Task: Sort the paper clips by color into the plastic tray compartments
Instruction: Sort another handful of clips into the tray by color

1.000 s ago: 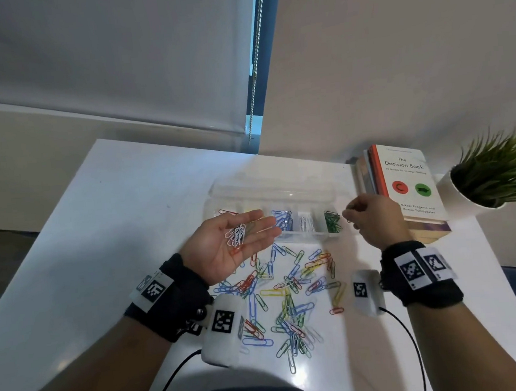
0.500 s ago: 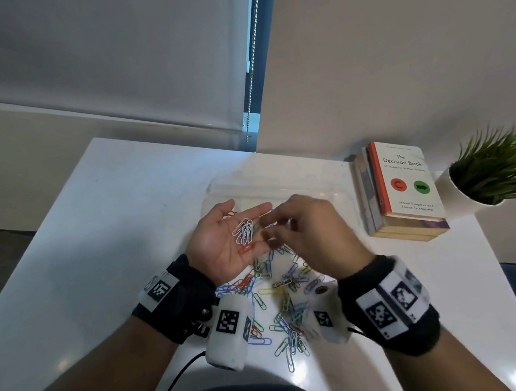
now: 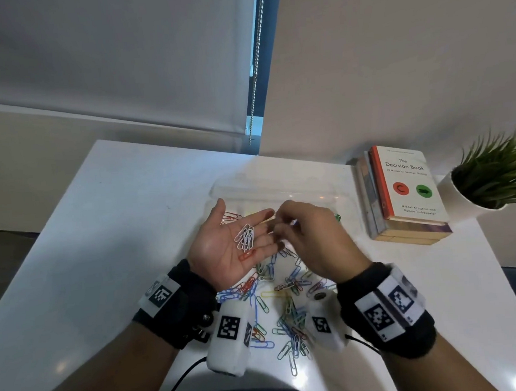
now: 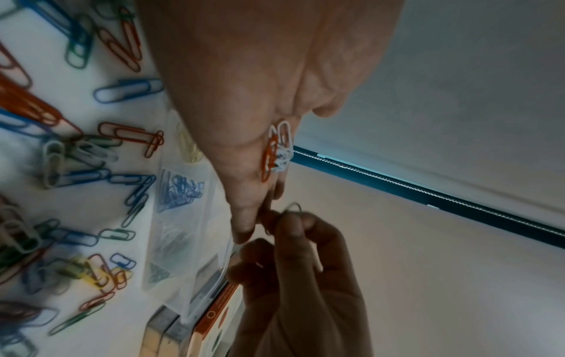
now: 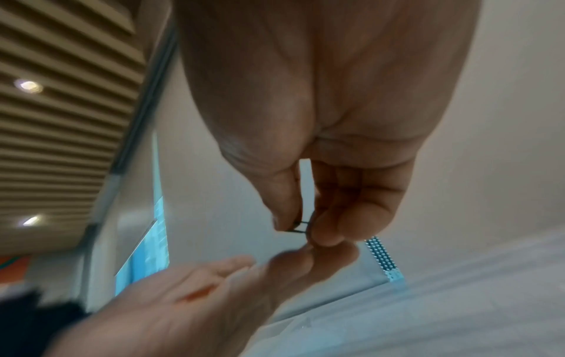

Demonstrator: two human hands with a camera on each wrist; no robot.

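My left hand (image 3: 232, 243) is held palm up and open above the table, carrying a small bunch of white paper clips (image 3: 245, 238) and one orange clip (image 3: 246, 255). My right hand (image 3: 283, 224) meets the left fingertips and pinches a thin dark clip (image 5: 301, 225) between thumb and forefinger; its colour is unclear. Behind both hands stands the clear plastic tray (image 3: 281, 190), with red clips (image 3: 230, 217) in its left compartment and green ones (image 3: 337, 217) at the right. In the left wrist view its blue clips (image 4: 180, 190) show. A mixed pile of coloured clips (image 3: 283, 301) lies under my wrists.
A stack of books (image 3: 404, 190) lies right of the tray, and a potted plant (image 3: 493, 177) stands beyond it. The white table (image 3: 115, 237) ends at a left edge and a far edge by the wall. A blind chain (image 3: 255, 59) hangs behind.
My right hand swung left from beside the books to the left hand's fingertips and stays there. The left palm kept its clips and barely moved.
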